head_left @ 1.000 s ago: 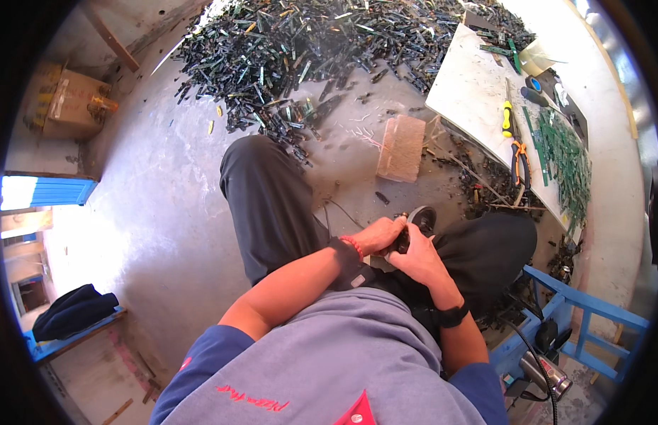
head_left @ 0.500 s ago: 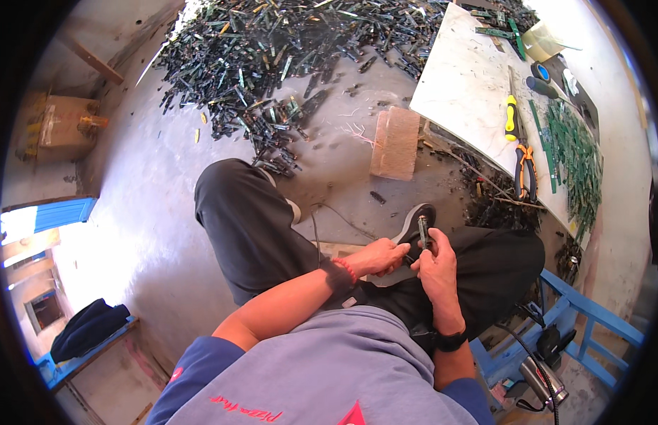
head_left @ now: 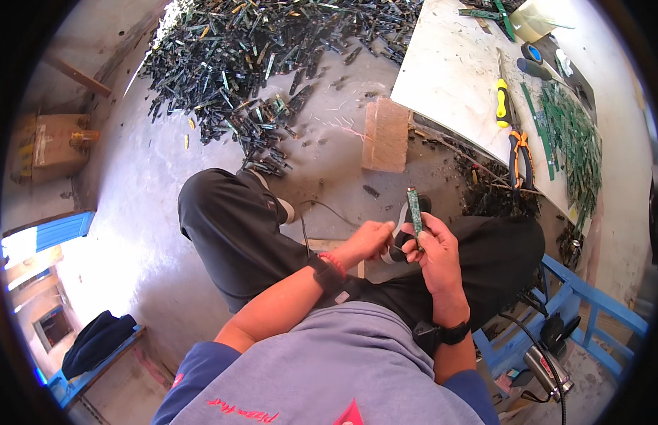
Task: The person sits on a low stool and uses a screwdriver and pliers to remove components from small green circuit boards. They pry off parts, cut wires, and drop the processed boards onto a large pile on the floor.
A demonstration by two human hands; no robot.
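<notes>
My right hand (head_left: 439, 253) holds a narrow green circuit board strip (head_left: 414, 207) upright between thumb and fingers, its top end pointing away from me. Close by on the left, my left hand (head_left: 373, 239) is closed in a pinch. Something thin seems to stick out from it toward the right hand, too small to name. A dark cable (head_left: 327, 206) loops beside the left hand; whether it joins what I hold there, I cannot tell. Both hands are above my lap, over a dark shoe (head_left: 396, 253).
A big heap of dark strips (head_left: 229, 64) covers the far floor. Right of a brown brick (head_left: 385, 134), a white board (head_left: 456, 78) bears a yellow-black screwdriver (head_left: 502, 103), orange-black pliers (head_left: 521, 161) and a green strip pile (head_left: 573, 149). A blue frame (head_left: 591, 301) stands right.
The circuit board has turned so its green face shows, and it sits slightly higher. My left hand has drawn back a little to the left, away from the right hand.
</notes>
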